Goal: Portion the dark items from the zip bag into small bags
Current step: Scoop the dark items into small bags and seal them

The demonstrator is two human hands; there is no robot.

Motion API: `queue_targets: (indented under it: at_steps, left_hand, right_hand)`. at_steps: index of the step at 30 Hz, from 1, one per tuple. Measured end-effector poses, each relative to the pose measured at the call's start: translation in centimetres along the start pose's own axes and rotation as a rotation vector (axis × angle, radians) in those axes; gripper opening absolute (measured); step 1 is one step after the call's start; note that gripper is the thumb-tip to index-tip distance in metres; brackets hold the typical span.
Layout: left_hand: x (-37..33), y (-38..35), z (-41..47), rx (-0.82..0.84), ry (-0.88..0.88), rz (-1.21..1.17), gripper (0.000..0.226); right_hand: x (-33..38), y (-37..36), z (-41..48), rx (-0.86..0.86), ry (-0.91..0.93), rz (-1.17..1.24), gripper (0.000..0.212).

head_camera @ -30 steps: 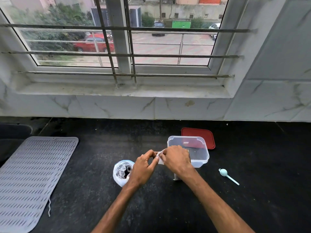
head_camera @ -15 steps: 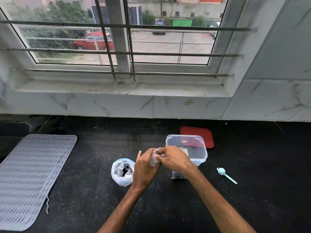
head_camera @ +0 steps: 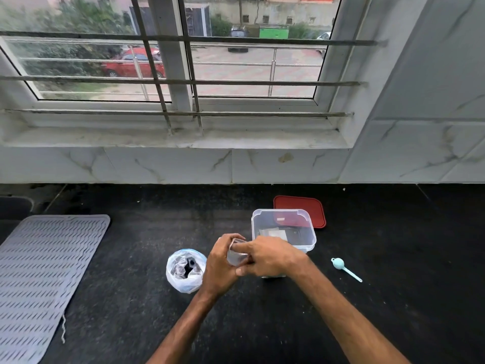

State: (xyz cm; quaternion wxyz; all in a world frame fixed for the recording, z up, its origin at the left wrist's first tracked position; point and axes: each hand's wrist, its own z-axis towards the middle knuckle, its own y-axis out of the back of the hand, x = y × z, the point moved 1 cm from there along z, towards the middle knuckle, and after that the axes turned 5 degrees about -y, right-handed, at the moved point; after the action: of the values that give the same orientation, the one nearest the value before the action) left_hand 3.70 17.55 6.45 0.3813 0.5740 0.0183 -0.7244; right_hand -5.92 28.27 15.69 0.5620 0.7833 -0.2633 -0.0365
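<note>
A small clear bag (head_camera: 235,254) is held upright between both hands above the black counter. My left hand (head_camera: 220,264) wraps round its left side. My right hand (head_camera: 270,256) grips its right side, with a finger at the bag's mouth. The zip bag (head_camera: 185,270), white and crumpled with its mouth open, stands just left of my left hand; dark items show inside it. A clear plastic tub (head_camera: 284,229) stands behind my right hand, with flat small bags lying in it.
A red lid (head_camera: 301,206) lies behind the tub. A light blue scoop (head_camera: 345,268) lies on the counter (head_camera: 393,258) to the right. A grey ribbed mat (head_camera: 42,274) covers the left side. A tiled wall and barred window stand behind.
Both hands first pinched the small bag's top edge stretched flat between them. Now the left hand has wrapped round the bag and the right hand's finger is at its mouth.
</note>
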Motion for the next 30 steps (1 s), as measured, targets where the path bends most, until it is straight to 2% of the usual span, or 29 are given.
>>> queue_targets:
  at_steps: [2,9,18,21,24,27,30]
  left_hand:
    - [0.1,0.0,0.1,0.003,-0.001,-0.006,0.049]
    - [-0.3,-0.4,0.2,0.021,-0.03,-0.024,0.039]
    - [-0.2,-0.2,0.5,-0.01,-0.002,-0.044,0.034]
    - [-0.4,-0.1,0.7,-0.044,0.012,-0.054,0.034]
    - [-0.3,0.0,0.8,-0.096,0.041,-0.061,0.04]
    - [-0.1,0.3,0.7,-0.158,0.119,-0.119,0.036]
    - [0.3,0.4,0.2,-0.138,0.1,-0.126,0.026]
  right_hand:
    - [0.3,0.1,0.0,0.01,0.015,-0.008,0.036]
    - [1.2,0.6,0.6,0.087,0.0,0.027,0.033]
    - [1.2,0.9,1.4,0.171,-0.041,0.03,0.044]
    - [1.1,0.9,1.6,0.125,-0.042,0.011,0.035]
    - [1.1,0.9,1.6,-0.01,-0.028,0.058,0.024]
    - [0.7,0.7,1.3,-0.16,-0.016,0.102,0.026]
    - [0.6,0.1,1.1,-0.179,-0.019,0.123,0.031]
